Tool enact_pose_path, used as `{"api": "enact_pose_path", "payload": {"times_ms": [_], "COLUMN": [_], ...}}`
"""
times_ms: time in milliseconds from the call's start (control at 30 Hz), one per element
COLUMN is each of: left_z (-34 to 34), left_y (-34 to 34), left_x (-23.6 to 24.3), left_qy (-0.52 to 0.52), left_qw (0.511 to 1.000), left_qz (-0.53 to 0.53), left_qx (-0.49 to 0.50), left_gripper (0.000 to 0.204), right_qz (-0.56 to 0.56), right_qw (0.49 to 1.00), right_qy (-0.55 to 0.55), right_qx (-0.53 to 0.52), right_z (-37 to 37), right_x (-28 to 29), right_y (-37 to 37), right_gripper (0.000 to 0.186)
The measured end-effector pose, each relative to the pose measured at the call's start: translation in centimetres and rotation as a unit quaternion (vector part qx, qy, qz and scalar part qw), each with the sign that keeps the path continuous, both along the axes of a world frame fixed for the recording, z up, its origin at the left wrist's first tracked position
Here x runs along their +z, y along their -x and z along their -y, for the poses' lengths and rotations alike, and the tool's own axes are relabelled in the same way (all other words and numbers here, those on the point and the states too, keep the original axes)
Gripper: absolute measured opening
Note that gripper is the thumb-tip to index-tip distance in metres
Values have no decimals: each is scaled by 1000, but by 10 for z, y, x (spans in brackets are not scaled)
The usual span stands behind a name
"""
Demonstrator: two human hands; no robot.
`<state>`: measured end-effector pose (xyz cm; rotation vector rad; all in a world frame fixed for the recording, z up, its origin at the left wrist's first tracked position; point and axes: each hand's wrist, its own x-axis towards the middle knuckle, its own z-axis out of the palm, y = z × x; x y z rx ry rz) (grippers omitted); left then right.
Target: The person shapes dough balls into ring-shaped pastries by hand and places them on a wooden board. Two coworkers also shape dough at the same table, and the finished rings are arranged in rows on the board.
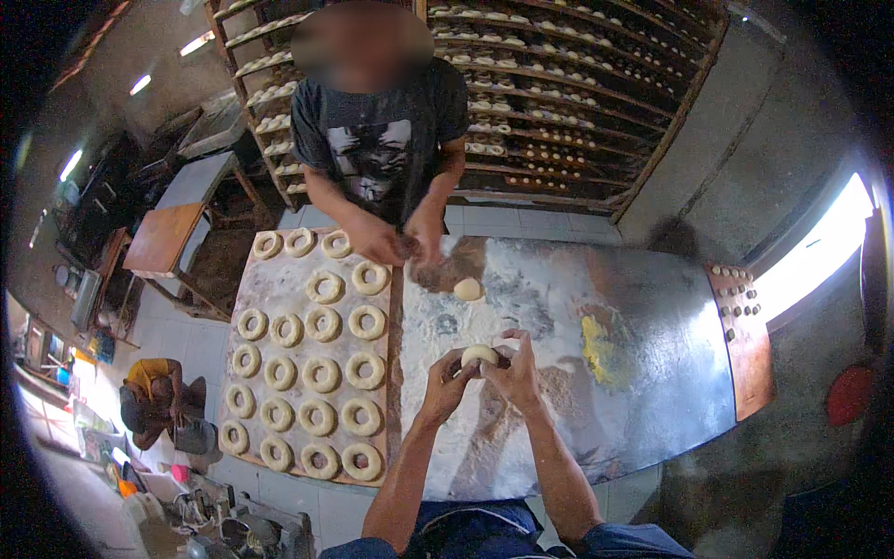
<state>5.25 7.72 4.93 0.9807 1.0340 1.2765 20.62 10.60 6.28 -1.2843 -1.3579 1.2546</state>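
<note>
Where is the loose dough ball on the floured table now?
In the head view, the dough ball lies near the centre, just beyond the held dough and right of the board of dough rings.

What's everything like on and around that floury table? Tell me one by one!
Left hand: holding the dough's left end
Right hand: holding its right end
Dough: curved, held up
Ball: round, lying loose
Rings: shaped, pale, laid in rows
Table: partly floured
Yellow patch: smeared
Rack: loaded with dough pieces
</note>
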Motion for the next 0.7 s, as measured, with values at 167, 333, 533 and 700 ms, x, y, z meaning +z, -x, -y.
{"api": "enact_pose_path", "payload": {"times_ms": [167,333,533,700], "left_z": [39,73,56,50], "left_y": [-38,-69,-84,-84], "left_x": [-3,-4,-42,-70], "left_qy": [36,-8,14,26], "left_qw": [993,976,943,990], "left_qz": [114,218,309,-31], "left_qx": [-6,-13,121,136], "left_gripper": [26,50,36,37], "right_qz": [50,-325,-98,129], "right_qw": [957,916,983,989], "right_qy": [27,168,151,65], "right_qx": [285,162,-20,13], "right_z": [16,35,50,59], "right_x": [33,17,-26,-35], "right_y": [-49,-65,-56,-52], "right_gripper": [69,47,54,55]}}
